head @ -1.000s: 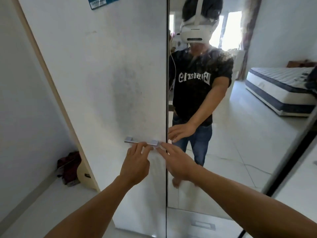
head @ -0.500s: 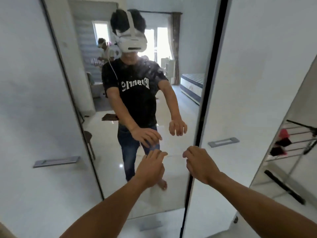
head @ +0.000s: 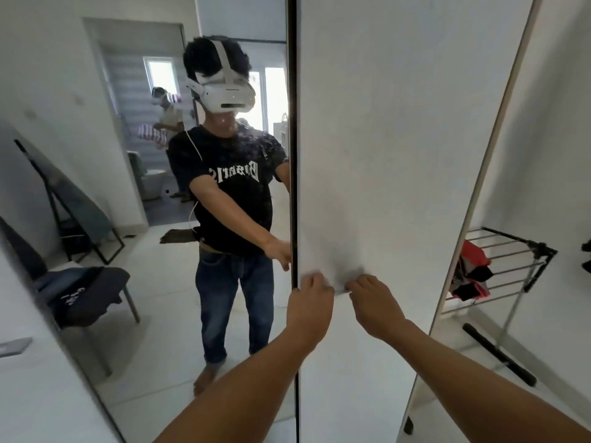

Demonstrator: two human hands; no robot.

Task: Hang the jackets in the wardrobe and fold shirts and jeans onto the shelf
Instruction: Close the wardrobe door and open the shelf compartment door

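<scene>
The wardrobe stands closed in front of me, a mirrored door [head: 153, 282] in the middle and a white door [head: 383, 139] to its right. My left hand [head: 308, 303] and my right hand [head: 374, 303] are side by side on the white door's handle [head: 341, 289], fingers curled over it. Only a sliver of the handle shows between them. The mirror reflects me, with a dark garment draped over a chair [head: 86, 294] in the room behind. No jackets, shirts or jeans are in my hands.
A metal drying rack [head: 511, 260] with red and black clothes [head: 473, 273] stands to the right of the wardrobe. A black rod [head: 499, 354] lies on the floor under it. The left door's handle [head: 14, 345] shows at the left edge.
My view has swung right from the left door to the right one. Both hands moved from in front of the mirror onto the right white door's handle.
</scene>
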